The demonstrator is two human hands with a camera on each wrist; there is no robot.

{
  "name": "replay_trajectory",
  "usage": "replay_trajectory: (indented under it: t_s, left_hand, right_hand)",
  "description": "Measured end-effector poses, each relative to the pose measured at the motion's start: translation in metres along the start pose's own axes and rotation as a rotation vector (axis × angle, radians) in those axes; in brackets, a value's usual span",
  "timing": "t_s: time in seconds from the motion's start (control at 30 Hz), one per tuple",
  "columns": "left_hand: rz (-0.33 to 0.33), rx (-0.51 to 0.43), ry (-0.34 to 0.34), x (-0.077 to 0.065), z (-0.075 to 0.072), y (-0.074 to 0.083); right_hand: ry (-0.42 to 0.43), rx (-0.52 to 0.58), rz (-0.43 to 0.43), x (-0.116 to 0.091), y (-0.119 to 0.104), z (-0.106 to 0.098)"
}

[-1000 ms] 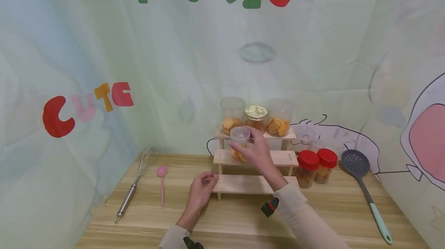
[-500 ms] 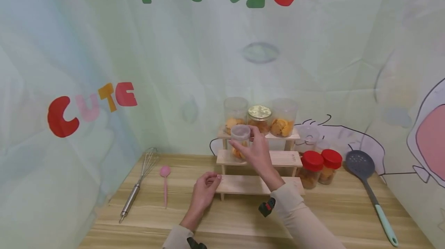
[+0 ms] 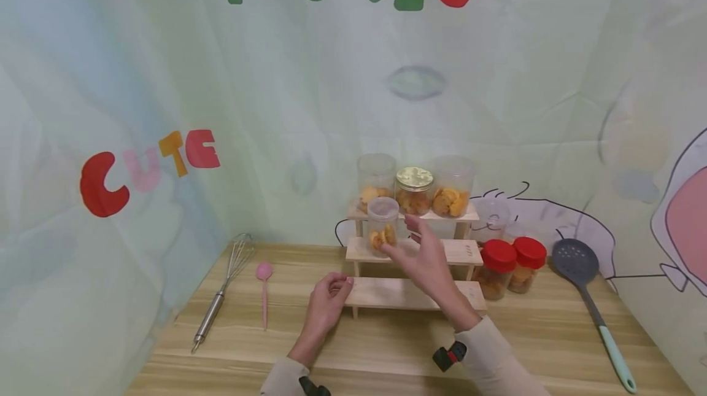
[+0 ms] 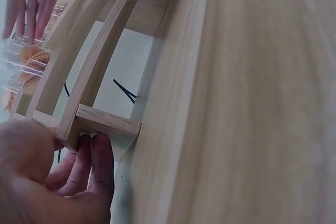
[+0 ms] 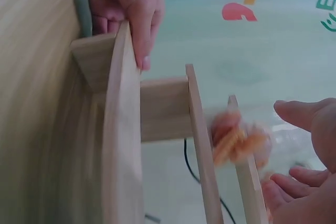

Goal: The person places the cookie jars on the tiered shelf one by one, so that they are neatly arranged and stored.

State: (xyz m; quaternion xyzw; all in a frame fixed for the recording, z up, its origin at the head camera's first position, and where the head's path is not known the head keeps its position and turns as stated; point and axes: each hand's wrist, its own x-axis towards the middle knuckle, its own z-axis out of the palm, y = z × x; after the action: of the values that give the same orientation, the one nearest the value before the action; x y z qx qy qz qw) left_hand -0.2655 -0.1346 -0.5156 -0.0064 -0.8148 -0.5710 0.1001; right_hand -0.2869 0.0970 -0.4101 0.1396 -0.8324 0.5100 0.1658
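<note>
My left hand grips the left end of the lowest step of a three-tier wooden stand. In the left wrist view its fingers curl beneath that step, beside the leg. On the left of the middle step a small clear jar of cookies stands upright, its top whitish. Just right of this jar, my right hand has its thumb and fingers spread, holding nothing. The top step carries two tall clear jars of cookies, one left and one right, with a gold-lidded jar between them.
Two red-lidded cookie jars stand right of the stand, with clear containers behind. Farther right lies a slotted turner. A whisk and a pink spoon lie on the left. A printed curtain backs the table.
My right hand has let go of the small jar and drawn back to the right. The jar has come down onto the middle step. The left hand keeps its grip on the stand.
</note>
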Motion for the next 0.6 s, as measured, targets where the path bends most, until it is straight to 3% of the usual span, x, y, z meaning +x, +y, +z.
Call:
replay_trajectory:
  t_s: [0.27,0.6]
  left_hand:
    - [-0.003,-0.002,0.005,0.0,0.002,0.002]
    - [0.004,0.007,0.008,-0.001,0.001,0.003]
  right_hand:
    - [0.126,-0.042,-0.013,-0.027,0.039,-0.054]
    - [0.316,-0.316,0.0,-0.041,0.093,-0.126]
